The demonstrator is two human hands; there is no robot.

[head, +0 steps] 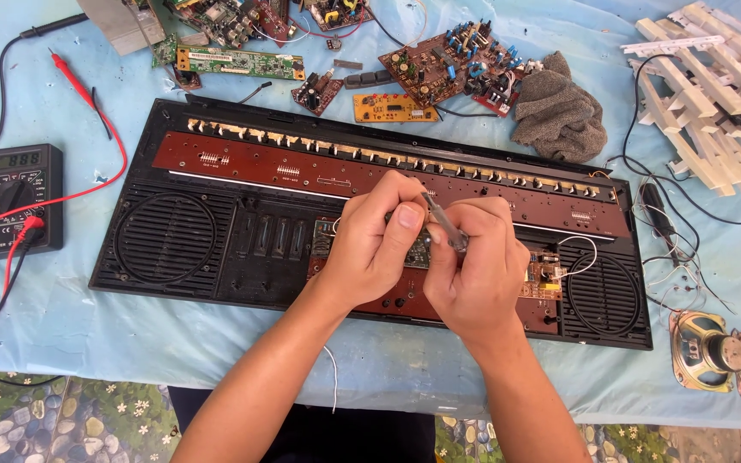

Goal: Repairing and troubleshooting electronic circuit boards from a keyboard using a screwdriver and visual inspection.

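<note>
Your right hand [473, 274] is curled shut around a slim metal tool [444, 225], pinching its shaft between thumb and fingers so that it slants up and to the left. Your left hand [375, 244] is closed too, thumb pressed forward, its fingertips meeting the tool's upper end; both hands touch each other over the middle of the opened keyboard case [173, 249].

The black case lies flat on a light blue cloth [87, 326], with a long brown circuit strip [302, 171] running along its upper part and round speaker grilles [165, 238] at either end. Just under your hands sits a small circuit board [542, 279] with a looping white wire [581, 253]; what the tool's tip touches is hidden by your fingers.

At the left edge a digital multimeter [17, 195] rests with red and black leads. Loose circuit boards [439, 64] lie above the case, beside a grey rag [559, 107]. White keys [705, 94] are stacked at upper right, and two loose speakers [726, 356] sit at lower right.
</note>
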